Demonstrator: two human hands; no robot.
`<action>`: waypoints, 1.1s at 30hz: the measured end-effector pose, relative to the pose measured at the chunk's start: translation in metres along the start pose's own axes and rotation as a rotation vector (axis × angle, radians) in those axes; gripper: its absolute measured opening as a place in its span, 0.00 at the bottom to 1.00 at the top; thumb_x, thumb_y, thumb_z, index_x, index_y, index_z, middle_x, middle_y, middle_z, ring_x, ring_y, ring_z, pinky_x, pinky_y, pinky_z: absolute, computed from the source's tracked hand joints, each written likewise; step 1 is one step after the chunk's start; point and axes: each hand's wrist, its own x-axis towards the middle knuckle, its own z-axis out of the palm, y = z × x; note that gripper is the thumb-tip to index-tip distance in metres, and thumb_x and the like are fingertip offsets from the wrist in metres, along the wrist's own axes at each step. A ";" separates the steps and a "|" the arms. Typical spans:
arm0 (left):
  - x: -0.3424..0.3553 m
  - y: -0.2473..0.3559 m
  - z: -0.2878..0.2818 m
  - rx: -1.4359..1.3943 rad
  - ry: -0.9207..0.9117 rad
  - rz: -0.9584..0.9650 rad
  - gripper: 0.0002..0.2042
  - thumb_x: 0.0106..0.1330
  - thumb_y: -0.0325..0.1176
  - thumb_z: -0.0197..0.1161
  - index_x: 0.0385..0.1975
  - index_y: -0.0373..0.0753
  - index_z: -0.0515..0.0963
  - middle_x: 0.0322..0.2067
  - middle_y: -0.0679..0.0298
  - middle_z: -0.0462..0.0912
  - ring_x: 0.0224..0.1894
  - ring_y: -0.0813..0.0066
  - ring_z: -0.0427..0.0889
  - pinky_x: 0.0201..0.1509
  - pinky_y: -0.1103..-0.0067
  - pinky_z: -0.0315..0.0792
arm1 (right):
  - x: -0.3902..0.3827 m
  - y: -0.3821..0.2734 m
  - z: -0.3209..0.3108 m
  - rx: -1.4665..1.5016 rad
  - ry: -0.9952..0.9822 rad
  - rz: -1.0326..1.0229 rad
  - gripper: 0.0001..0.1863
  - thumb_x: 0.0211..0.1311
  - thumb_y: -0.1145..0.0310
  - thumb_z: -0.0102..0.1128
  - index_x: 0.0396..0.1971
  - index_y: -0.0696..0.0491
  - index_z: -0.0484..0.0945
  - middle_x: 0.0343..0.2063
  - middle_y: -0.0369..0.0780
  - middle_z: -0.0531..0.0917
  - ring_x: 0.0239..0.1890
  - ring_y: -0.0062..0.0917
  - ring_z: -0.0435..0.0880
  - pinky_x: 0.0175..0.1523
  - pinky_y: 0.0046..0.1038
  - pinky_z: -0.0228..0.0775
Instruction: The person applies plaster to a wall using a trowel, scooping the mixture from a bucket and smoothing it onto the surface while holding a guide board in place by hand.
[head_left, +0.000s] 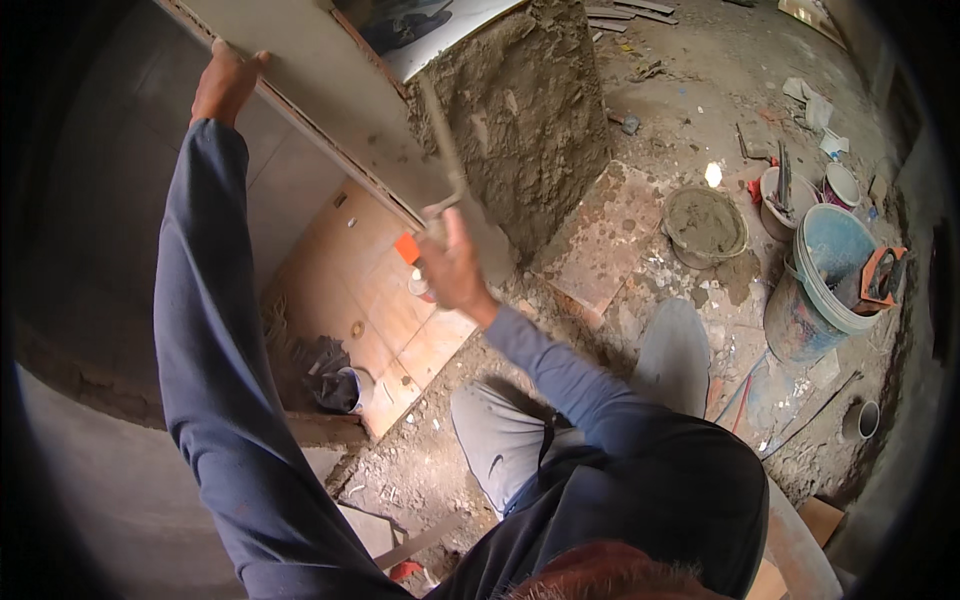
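One block faced in rough mortar dominates a rubble-strewn room, adjoining a smooth grey face whose left edge carries a long, narrow strip. Whether that strip is fixed cannot be told; if loose, an uneven grip could let it slip out of line, while a heavy stroke could drag damp mortar from the corner.

At right stands a large, stained blue bucket, an orange-and-black tool leaning in its mouth. Near it, a round basin holds grey mortar; a smaller pail bristles with dark bars, and the contents of a pale tub beside it are too small to make out.

Upper left, the left hand pinches the strip's edge between thumb and fingers. At the strip's lower end, the blurred right hand is curled around what appears to be a bent-necked trowel, seen edge-on against the grey face. Just beside that hand shows a small orange piece, its attachment unclear.
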 end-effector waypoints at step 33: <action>-0.009 0.028 -0.002 0.152 -0.025 -0.113 0.25 0.65 0.50 0.65 0.56 0.41 0.78 0.55 0.54 0.82 0.61 0.54 0.78 0.62 0.62 0.69 | 0.063 -0.012 0.049 0.604 0.053 0.292 0.16 0.72 0.56 0.56 0.40 0.54 0.67 0.26 0.37 0.74 0.16 0.23 0.74 0.21 0.29 0.67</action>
